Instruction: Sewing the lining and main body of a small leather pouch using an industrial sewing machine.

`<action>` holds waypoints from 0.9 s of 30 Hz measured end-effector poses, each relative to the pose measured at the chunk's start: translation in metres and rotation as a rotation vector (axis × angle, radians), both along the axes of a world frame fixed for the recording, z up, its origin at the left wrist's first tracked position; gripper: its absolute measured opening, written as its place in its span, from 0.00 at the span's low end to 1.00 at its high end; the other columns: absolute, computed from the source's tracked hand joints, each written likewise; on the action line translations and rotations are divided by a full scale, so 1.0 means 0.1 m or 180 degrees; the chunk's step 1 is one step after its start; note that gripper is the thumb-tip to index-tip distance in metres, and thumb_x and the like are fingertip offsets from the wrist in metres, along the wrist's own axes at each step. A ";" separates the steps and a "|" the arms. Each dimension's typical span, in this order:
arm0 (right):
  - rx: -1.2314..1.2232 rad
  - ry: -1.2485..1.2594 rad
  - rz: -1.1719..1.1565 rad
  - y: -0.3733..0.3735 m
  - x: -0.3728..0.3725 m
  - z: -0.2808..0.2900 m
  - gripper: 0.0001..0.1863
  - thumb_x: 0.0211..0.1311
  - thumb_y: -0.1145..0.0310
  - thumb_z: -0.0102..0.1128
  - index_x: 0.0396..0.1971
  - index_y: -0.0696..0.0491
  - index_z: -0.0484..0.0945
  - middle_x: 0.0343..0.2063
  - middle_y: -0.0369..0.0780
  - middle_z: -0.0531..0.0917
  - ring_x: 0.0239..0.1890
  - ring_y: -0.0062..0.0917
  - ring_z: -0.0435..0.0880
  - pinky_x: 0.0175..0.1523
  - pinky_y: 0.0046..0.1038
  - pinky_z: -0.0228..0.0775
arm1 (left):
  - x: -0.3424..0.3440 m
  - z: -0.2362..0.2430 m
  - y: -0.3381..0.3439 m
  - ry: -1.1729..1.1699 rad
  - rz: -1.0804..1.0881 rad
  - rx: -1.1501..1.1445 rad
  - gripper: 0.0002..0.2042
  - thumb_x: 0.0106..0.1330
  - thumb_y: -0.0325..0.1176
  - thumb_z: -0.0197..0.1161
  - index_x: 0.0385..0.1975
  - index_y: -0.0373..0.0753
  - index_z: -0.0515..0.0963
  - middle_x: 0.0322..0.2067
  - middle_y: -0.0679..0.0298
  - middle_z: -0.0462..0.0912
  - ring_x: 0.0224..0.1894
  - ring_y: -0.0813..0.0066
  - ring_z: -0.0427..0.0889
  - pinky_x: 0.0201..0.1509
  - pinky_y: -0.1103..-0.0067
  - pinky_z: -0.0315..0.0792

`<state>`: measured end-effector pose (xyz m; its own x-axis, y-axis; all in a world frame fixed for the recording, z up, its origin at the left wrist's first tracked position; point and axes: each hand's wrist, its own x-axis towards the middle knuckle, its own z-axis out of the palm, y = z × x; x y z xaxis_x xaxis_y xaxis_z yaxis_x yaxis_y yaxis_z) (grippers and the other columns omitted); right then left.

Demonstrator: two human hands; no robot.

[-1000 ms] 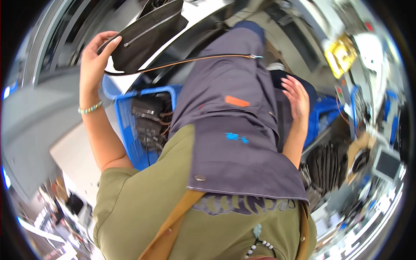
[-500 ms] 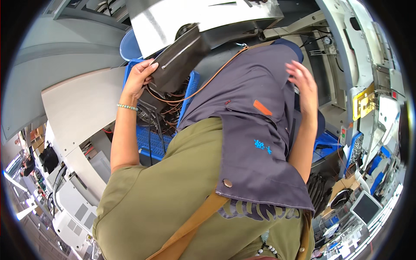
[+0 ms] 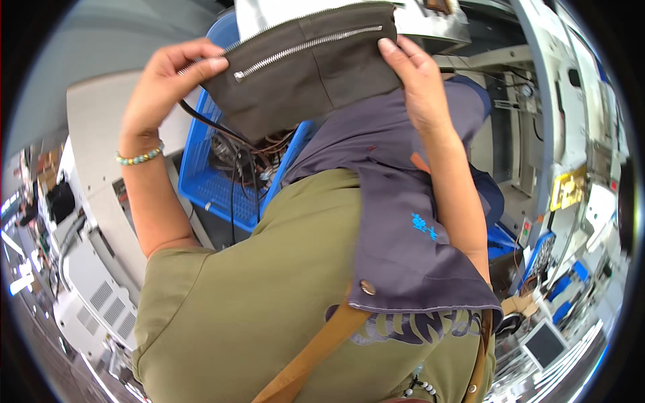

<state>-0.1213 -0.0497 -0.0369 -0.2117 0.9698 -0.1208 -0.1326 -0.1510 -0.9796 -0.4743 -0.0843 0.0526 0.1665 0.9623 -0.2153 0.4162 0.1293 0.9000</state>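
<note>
Stretched between my two hands is a dark brown zippered pouch [image 3: 289, 84], with a silver zip across its face and another along its top edge. My left hand [image 3: 178, 77] pinches its left top corner between thumb and fingers. At the other end, my right hand [image 3: 416, 77] grips the right side, thumb on the front and fingers behind. A dark strap or cord hangs from near the left corner toward the blue basket [image 3: 215, 205] below, where tangled brown and black straps [image 3: 245, 161] lie. The pouch hides part of the basket and what is behind it.
A white and metal work surface [image 3: 443, 37] lies beyond the pouch, with a blue round bin [image 3: 223, 30] to its left. A beige panel [image 3: 97, 127] stands at the left. Machine framing with a gauge [image 3: 527, 91] lines the right side. My apron covers my lap.
The pouch has come up and turned to face me, spread wide. My right hand, empty before, has moved in and taken its right side. My left hand has shifted left and upward.
</note>
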 end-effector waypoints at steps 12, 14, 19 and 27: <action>-0.1188 0.0337 -0.0192 0.02 1.24 -0.87 0.23 0.78 0.63 0.52 0.62 0.64 0.73 0.59 0.50 0.80 0.62 0.32 0.80 0.67 0.34 0.71 | -0.53 -2.71 -1.04 -0.1136 0.3727 -0.0490 0.09 0.73 0.36 0.64 0.36 0.37 0.83 0.22 0.74 0.77 0.19 0.85 0.67 0.22 0.83 0.60; -0.1155 0.0260 -0.0321 -0.01 1.48 -0.91 0.23 0.78 0.63 0.51 0.62 0.65 0.72 0.60 0.50 0.79 0.61 0.33 0.80 0.66 0.34 0.73 | -0.56 -3.32 -1.42 -0.1036 0.4288 -0.0596 0.10 0.73 0.36 0.63 0.34 0.35 0.83 0.22 0.70 0.78 0.20 0.82 0.70 0.23 0.80 0.63; -0.1329 0.0326 -0.0475 -0.03 1.87 -0.93 0.24 0.77 0.63 0.51 0.63 0.64 0.71 0.60 0.50 0.79 0.59 0.30 0.81 0.63 0.30 0.75 | -1.25 -4.22 -2.39 -0.0286 0.5427 -0.0528 0.09 0.71 0.32 0.64 0.38 0.30 0.83 0.34 0.57 0.86 0.35 0.68 0.81 0.44 0.70 0.76; -0.1254 0.0279 -0.0650 -0.16 2.01 -0.98 0.23 0.78 0.63 0.50 0.64 0.64 0.71 0.60 0.48 0.79 0.59 0.28 0.81 0.64 0.28 0.74 | -2.31 -4.98 -3.64 0.3266 -0.0403 -0.3492 0.21 0.73 0.41 0.50 0.52 0.34 0.84 0.58 0.49 0.81 0.62 0.50 0.79 0.67 0.61 0.72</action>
<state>0.0799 -0.0660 -0.1348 -0.0466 0.8764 -0.4793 -0.2784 -0.4722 -0.8364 -0.7049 -0.4480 -0.4454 -0.4313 0.2426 -0.8690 0.8466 0.4417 -0.2969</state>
